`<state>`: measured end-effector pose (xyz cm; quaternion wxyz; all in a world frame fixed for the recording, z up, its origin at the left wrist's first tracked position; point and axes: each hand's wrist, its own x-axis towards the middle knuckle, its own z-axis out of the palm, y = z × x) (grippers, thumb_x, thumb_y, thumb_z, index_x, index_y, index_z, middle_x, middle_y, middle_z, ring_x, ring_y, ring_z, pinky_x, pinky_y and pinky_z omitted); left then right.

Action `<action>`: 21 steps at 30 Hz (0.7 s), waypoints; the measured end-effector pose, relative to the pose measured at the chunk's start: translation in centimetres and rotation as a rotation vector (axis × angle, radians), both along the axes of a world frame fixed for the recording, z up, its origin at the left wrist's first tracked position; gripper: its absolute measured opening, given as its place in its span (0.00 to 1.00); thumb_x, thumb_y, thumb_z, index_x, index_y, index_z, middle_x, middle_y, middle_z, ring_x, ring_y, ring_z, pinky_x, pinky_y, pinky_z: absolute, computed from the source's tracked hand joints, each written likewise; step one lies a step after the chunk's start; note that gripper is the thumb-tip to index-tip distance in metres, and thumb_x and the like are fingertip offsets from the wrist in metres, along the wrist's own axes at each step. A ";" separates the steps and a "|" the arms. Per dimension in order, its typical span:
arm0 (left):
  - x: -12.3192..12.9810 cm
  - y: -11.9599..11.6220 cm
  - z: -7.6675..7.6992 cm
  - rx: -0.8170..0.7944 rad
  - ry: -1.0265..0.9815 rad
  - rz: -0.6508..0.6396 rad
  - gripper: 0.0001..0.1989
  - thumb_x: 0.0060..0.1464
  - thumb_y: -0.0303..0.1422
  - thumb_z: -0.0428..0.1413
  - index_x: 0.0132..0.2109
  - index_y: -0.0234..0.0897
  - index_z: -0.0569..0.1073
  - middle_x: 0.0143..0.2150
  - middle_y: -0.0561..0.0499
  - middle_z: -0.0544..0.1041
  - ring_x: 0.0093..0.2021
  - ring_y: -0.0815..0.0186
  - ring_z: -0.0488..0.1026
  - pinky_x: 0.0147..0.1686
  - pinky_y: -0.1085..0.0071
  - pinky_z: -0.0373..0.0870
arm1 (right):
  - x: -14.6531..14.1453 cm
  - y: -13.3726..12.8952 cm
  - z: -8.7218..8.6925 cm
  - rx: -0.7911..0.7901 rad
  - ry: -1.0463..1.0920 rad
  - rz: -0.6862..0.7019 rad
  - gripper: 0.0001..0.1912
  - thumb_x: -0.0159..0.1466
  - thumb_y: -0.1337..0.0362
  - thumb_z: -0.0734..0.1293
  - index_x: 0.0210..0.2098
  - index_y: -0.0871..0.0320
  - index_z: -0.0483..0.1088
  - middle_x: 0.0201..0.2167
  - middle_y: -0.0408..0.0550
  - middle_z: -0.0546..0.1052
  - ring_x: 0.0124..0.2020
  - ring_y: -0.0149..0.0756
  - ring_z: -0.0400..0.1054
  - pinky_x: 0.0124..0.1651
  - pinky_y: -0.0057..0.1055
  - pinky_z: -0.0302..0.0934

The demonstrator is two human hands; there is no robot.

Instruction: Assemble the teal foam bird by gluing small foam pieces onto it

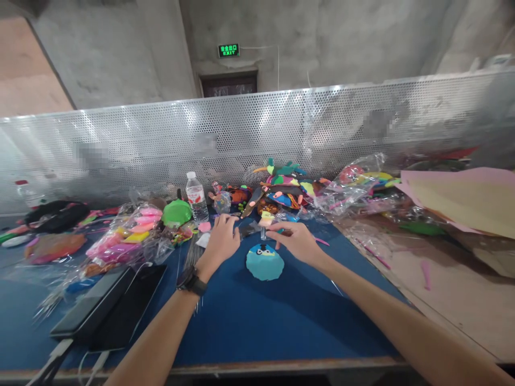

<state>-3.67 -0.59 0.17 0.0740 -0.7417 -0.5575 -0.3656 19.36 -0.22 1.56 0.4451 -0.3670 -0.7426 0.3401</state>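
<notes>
A round light-blue clay piece with two white eyes, black bits and a yellow strip along its top lies flat on the blue table. My right hand is just above and right of it, thumb and fingers pinched beside a small clear object with a pale yellow top. Whatever is in the pinch is too small to name. My left hand, wearing a dark watch, is left of the clay piece with curled fingers. Its fingertips are partly hidden, and I cannot make out anything in them. White clay lies beside that hand.
A water bottle and green clay stand behind my left hand. Coloured clay figures are heaped at the back. Thin metal rods, a black phone and a power bank lie left. Pink-edged sheets are right.
</notes>
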 end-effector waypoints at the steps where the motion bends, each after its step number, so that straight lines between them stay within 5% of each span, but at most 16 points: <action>1: 0.6 -0.3 0.5 -0.001 -0.076 -0.102 0.13 0.58 0.29 0.48 0.46 0.34 0.74 0.47 0.41 0.71 0.52 0.56 0.66 0.55 0.60 0.60 | -0.1 -0.1 0.0 0.002 0.004 0.003 0.12 0.58 0.55 0.69 0.34 0.57 0.77 0.31 0.48 0.79 0.20 0.32 0.70 0.24 0.28 0.63; 4: 2.0 -1.1 1.4 -0.213 -0.304 -0.415 0.16 0.63 0.36 0.44 0.43 0.37 0.76 0.44 0.45 0.76 0.46 0.61 0.71 0.49 0.65 0.66 | -0.3 -0.3 -0.2 0.064 -0.023 0.011 0.11 0.58 0.56 0.70 0.33 0.56 0.77 0.31 0.47 0.79 0.20 0.30 0.69 0.24 0.29 0.63; 7: 2.9 -1.6 1.4 -0.425 -0.424 -0.549 0.19 0.62 0.42 0.46 0.41 0.36 0.78 0.38 0.46 0.78 0.40 0.61 0.72 0.40 0.67 0.68 | -0.2 -0.4 -0.2 0.214 -0.082 0.006 0.08 0.59 0.57 0.70 0.32 0.55 0.78 0.30 0.46 0.79 0.23 0.31 0.69 0.27 0.29 0.63; 21: 3.2 -1.7 1.3 -0.519 -0.546 -0.575 0.21 0.58 0.46 0.52 0.36 0.32 0.79 0.28 0.50 0.73 0.28 0.69 0.65 0.28 0.73 0.60 | -0.1 0.0 -0.7 0.370 -0.137 0.042 0.12 0.63 0.55 0.67 0.37 0.53 0.79 0.30 0.47 0.78 0.28 0.34 0.69 0.31 0.30 0.62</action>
